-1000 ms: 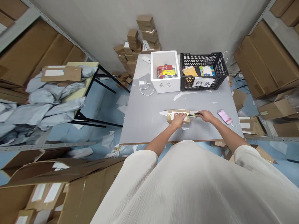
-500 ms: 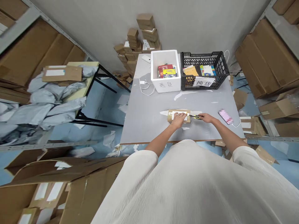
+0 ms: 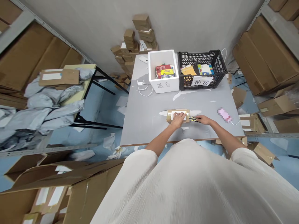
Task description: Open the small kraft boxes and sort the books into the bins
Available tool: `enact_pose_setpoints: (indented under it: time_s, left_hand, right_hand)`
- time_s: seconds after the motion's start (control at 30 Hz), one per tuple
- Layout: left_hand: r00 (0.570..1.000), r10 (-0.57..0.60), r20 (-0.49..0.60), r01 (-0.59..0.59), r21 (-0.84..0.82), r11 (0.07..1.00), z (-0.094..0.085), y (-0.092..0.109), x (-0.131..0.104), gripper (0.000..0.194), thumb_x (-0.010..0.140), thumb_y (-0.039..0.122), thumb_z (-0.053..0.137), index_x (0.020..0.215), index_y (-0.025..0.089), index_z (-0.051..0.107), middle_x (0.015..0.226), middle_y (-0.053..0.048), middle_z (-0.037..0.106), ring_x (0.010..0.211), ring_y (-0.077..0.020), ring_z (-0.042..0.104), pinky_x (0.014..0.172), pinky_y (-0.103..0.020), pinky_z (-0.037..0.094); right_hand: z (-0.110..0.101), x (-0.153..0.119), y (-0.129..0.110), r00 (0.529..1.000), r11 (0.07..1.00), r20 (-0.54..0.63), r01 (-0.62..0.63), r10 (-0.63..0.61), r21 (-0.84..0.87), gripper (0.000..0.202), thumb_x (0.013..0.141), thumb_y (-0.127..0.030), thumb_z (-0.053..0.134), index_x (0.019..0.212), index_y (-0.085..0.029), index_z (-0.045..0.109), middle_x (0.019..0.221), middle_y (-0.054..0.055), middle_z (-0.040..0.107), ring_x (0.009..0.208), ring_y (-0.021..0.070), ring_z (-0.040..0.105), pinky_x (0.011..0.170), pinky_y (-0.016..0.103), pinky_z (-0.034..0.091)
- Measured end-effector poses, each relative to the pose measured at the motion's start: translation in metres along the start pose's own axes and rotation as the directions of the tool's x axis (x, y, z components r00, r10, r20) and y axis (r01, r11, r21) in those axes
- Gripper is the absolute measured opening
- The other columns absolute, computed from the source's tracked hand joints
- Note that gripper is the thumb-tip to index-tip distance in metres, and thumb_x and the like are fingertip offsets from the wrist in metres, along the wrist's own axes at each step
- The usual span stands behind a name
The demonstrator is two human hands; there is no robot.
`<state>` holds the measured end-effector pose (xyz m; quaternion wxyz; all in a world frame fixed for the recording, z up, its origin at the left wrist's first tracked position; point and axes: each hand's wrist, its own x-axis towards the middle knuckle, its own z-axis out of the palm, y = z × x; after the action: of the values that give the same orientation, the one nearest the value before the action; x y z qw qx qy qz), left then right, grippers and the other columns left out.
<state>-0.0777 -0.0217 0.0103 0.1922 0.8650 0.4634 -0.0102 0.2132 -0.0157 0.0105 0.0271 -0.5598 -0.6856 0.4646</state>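
Observation:
A small cardboard box (image 3: pixel 170 117) with brown tape and a white label lies on the grey table, near its front edge. My left hand (image 3: pixel 178 119) rests on top of the box, fingers spread over the label and pressing it down. In my right hand (image 3: pixel 203 119) is a black-and-yellow box cutter (image 3: pixel 194 119), gripped with the fingers closed. Its front end reaches the right end of the box; whether the blade is in the cardboard is too small to tell.
Behind stand a white foam box (image 3: pixel 163 85) and a black plastic crate (image 3: pixel 202 81), both holding books. A pink phone (image 3: pixel 224 115) on a cable lies at right. Grey parcels (image 3: pixel 54 96) cover the left side table. A large open carton (image 3: pixel 93 189) is at lower left.
My right hand and the box cutter have shifted slightly toward the box, and the cutter's angle has turned a little. My left hand stays on the box. The whole view has moved slightly.

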Motion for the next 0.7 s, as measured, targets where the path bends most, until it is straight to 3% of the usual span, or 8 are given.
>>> enact_pose_setpoints:
  time_s: [0.2, 0.3, 0.4, 0.47, 0.57, 0.7]
  left_hand:
    - [0.995, -0.045, -0.086, 0.035, -0.117, 0.992, -0.006, 0.002, -0.001, 0.050, 0.104, 0.022, 0.056, 0.154, 0.023, 0.050, 0.166, -0.018, 0.049, 0.143, -0.0324, 0.059, 0.123, -0.048, 0.038]
    - [0.982, -0.119, -0.147, 0.097, -0.151, 0.984, -0.012, 0.001, 0.004, 0.053, 0.105, 0.014, 0.045, 0.157, 0.024, 0.049, 0.167, -0.016, 0.050, 0.146, -0.0314, 0.057, 0.120, -0.047, 0.040]
    - [0.971, -0.180, -0.155, 0.158, -0.144, 0.977, -0.017, -0.001, 0.013, 0.058, 0.101, 0.010, 0.047, 0.158, 0.025, 0.051, 0.166, -0.016, 0.053, 0.145, -0.0338, 0.056, 0.123, -0.051, 0.038]
    - [0.975, -0.185, -0.127, 0.168, -0.131, 0.977, -0.018, -0.003, 0.019, 0.059, 0.099, 0.009, 0.051, 0.156, 0.024, 0.053, 0.164, -0.016, 0.055, 0.148, -0.0355, 0.053, 0.123, -0.053, 0.037]
    - [0.984, -0.156, -0.083, 0.148, -0.103, 0.984, -0.016, -0.005, 0.023, 0.058, 0.097, 0.008, 0.054, 0.153, 0.024, 0.055, 0.159, -0.016, 0.059, 0.152, -0.0350, 0.050, 0.123, -0.054, 0.037]
    - [0.986, -0.149, -0.080, 0.143, -0.079, 0.987, -0.012, -0.006, 0.024, 0.059, 0.097, 0.009, 0.057, 0.154, 0.025, 0.054, 0.157, -0.017, 0.060, 0.151, -0.0350, 0.051, 0.124, -0.054, 0.035]
  right_hand:
    - [-0.003, -0.004, -0.005, 0.994, 0.992, -0.028, -0.108, 0.110, 0.063, 0.030, 0.101, -0.047, 0.058, 0.101, -0.022, 0.073, 0.089, 0.004, 0.078, 0.075, 0.0184, 0.068, 0.064, 0.025, 0.052]
    - [-0.009, -0.016, 0.000, 0.986, 0.975, -0.067, -0.143, 0.156, 0.168, 0.027, 0.103, -0.047, 0.059, 0.109, -0.023, 0.069, 0.094, 0.005, 0.080, 0.076, 0.0185, 0.073, 0.063, 0.025, 0.053]
    - [-0.008, -0.029, -0.001, 0.982, 0.976, -0.121, -0.122, 0.145, 0.179, 0.029, 0.106, -0.043, 0.055, 0.125, -0.024, 0.066, 0.103, 0.005, 0.082, 0.077, 0.0188, 0.075, 0.070, 0.028, 0.057]
    - [-0.005, -0.035, -0.006, 0.981, 0.992, -0.169, -0.083, 0.099, 0.098, 0.034, 0.109, -0.042, 0.051, 0.133, -0.025, 0.066, 0.106, 0.005, 0.082, 0.084, 0.0211, 0.076, 0.078, 0.032, 0.059]
    - [0.002, -0.040, -0.014, 0.975, 0.991, -0.221, -0.004, -0.026, -0.131, 0.042, 0.112, -0.043, 0.046, 0.144, -0.028, 0.068, 0.123, 0.009, 0.081, 0.109, 0.0275, 0.074, 0.095, 0.040, 0.058]
    - [0.009, -0.041, -0.020, 0.974, 0.915, -0.185, 0.043, -0.127, -0.402, 0.048, 0.112, -0.041, 0.049, 0.155, -0.030, 0.068, 0.132, 0.013, 0.076, 0.123, 0.0321, 0.067, 0.107, 0.044, 0.049]
